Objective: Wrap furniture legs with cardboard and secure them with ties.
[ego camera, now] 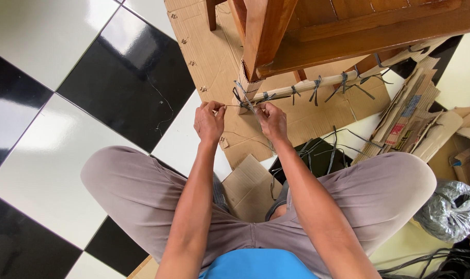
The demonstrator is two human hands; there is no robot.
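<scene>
My left hand [209, 121] and my right hand [270, 120] are raised side by side, each pinching an end of a thin grey strap [243, 98]. The strap wraps the near end of a pale wooden rod [302, 88] that lies along the base of a brown wooden furniture frame [317, 31]. Several more grey straps are tied along the rod with their loose tails sticking out. A folded piece of cardboard [248, 85] pads the furniture leg right by my hands.
I sit cross-legged on a black and white tiled floor [64, 103], with flat cardboard [214, 57] under the furniture. Loose grey straps [322, 150] lie by my right knee. Stacked cardboard scraps [415, 119] and a crumpled plastic bag [449, 209] sit at the right.
</scene>
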